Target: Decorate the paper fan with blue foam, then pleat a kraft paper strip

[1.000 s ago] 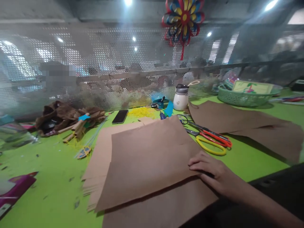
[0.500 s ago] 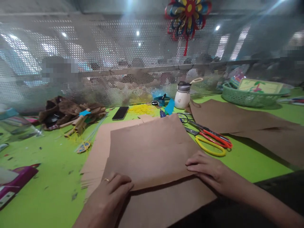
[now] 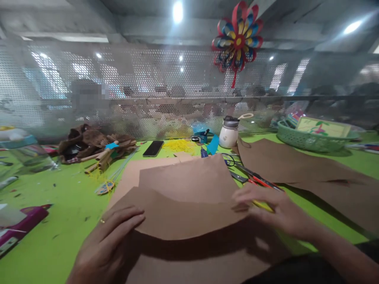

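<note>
A brown kraft paper sheet [image 3: 183, 221] is bent up, its near edge bowed and raised above more brown paper [image 3: 195, 266]. My left hand [image 3: 115, 232], a ring on one finger, grips the sheet at its left edge, fingers on top. At the right edge, my right hand [image 3: 266, 209] pinches the same sheet; its fingertips are slightly blurred. Under that hand lie scissors with yellow handles [image 3: 264, 206], mostly covered. Just beyond them is a red-handled tool [image 3: 260, 180], partly hidden.
A black phone [image 3: 153, 148], yellow paper shreds [image 3: 181, 145] and a white bottle [image 3: 229, 134] stand or lie at the back. Large brown sheets [image 3: 278, 157] and a green basket [image 3: 316, 142] are on the right. Rolled paper sticks [image 3: 103, 161] and a magenta item [image 3: 25, 225] lie left.
The sheet's near part has lifted and curled upward, with both hands at its edges. My left hand has shifted left. The view has tilted up, and my right hand now covers the yellow handles.
</note>
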Motion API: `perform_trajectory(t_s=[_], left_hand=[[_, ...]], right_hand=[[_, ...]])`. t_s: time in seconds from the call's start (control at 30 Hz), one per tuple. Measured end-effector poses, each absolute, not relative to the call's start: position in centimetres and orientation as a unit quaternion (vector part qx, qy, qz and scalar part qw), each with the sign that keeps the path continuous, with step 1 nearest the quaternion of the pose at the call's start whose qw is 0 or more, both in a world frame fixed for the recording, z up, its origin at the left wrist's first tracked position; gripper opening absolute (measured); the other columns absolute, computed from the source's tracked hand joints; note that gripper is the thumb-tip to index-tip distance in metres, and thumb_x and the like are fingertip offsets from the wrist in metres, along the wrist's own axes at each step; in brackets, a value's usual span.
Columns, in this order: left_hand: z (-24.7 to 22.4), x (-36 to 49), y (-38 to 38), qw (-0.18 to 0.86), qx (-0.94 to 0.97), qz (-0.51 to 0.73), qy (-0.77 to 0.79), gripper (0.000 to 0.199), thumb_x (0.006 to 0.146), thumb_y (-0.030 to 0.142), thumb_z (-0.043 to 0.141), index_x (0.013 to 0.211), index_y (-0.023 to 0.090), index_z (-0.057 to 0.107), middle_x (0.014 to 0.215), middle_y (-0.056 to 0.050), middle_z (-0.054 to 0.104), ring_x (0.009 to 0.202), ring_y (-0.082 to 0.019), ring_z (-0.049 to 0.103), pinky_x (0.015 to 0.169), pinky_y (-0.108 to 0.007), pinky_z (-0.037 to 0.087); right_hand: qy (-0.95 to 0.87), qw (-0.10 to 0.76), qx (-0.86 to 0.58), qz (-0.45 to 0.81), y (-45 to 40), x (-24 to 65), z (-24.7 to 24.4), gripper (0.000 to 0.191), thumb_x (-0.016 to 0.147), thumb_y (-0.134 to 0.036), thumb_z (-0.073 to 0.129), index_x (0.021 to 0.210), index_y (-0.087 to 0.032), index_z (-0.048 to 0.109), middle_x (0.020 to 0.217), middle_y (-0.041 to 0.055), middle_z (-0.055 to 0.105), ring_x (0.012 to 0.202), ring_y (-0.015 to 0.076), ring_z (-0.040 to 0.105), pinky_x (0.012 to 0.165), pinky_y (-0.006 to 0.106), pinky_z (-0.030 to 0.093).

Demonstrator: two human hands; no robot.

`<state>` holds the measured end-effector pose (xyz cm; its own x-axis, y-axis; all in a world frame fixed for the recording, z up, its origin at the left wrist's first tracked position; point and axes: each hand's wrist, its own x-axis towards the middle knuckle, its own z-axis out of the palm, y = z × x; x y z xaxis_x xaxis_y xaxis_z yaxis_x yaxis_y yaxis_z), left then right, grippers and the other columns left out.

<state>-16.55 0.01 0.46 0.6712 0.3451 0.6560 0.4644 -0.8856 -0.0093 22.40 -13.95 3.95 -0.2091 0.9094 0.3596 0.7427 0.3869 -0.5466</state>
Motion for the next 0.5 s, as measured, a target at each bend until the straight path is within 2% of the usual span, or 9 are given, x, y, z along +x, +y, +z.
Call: perform_trajectory(t_s=[0.07, 0.13, 0.27, 0.4, 0.5], left_hand=[[0.5, -16.1, -0.2, 0.051, -0.892, -0.372, -0.252, 0.031, 0.086, 0.016, 0.047, 0.113, 0.026, 0.057, 0.115, -0.004, 0.061, 0.106, -0.018, 0.059, 0.091, -0.029, 0.048], [0.4, -15.9, -0.1, 0.025, -0.864, -0.413, -0.288, 0.027, 0.086, 0.018, 0.049, 0.11, 0.025, 0.058, 0.114, -0.003, 0.061, 0.104, -0.017, 0.059, 0.092, -0.029, 0.047], [-0.2, -16.7, 0.4, 0.025, -0.836, -0.429, -0.341, 0.02, 0.086, 0.023, 0.051, 0.104, 0.025, 0.058, 0.108, -0.001, 0.063, 0.097, -0.016, 0.062, 0.092, -0.028, 0.047], [-0.8, -17.2, 0.7, 0.045, -0.847, -0.404, -0.343, 0.018, 0.085, 0.023, 0.049, 0.101, 0.025, 0.057, 0.106, -0.001, 0.064, 0.095, -0.016, 0.063, 0.088, -0.027, 0.049], [-0.9, -16.9, 0.6, 0.051, -0.855, -0.386, -0.342, 0.02, 0.085, 0.021, 0.046, 0.101, 0.026, 0.056, 0.106, -0.001, 0.063, 0.096, -0.016, 0.062, 0.089, -0.027, 0.049]], right_hand=[[-0.745, 0.324, -0.576, 0.092, -10.0, 23.1, 5.6, 0.025, 0.091, -0.035, 0.048, 0.104, -0.023, 0.066, 0.108, 0.0055, 0.068, 0.101, 0.02, 0.062, 0.089, 0.032, 0.048], [-0.733, 0.265, -0.625, 0.042, -5.0, 23.6, 6.6, 0.03, 0.094, -0.035, 0.043, 0.107, -0.021, 0.066, 0.111, 0.0059, 0.067, 0.101, 0.0192, 0.061, 0.088, 0.031, 0.047], [-0.729, 0.18, -0.66, 0.029, 3.3, 24.3, 6.1, 0.021, 0.084, -0.033, 0.062, 0.093, -0.016, 0.068, 0.101, 0.0094, 0.068, 0.096, 0.0236, 0.061, 0.087, 0.037, 0.047], [-0.715, 0.136, -0.686, 0.014, 5.8, 25.5, 4.7, 0.025, 0.091, -0.032, 0.055, 0.111, -0.017, 0.058, 0.115, 0.0077, 0.059, 0.097, 0.0202, 0.06, 0.084, 0.041, 0.05], [-0.72, 0.148, -0.678, 0.01, 5.2, 26.5, 4.6, 0.025, 0.092, -0.031, 0.053, 0.113, -0.018, 0.057, 0.117, 0.0078, 0.058, 0.098, 0.0198, 0.059, 0.083, 0.04, 0.051]])
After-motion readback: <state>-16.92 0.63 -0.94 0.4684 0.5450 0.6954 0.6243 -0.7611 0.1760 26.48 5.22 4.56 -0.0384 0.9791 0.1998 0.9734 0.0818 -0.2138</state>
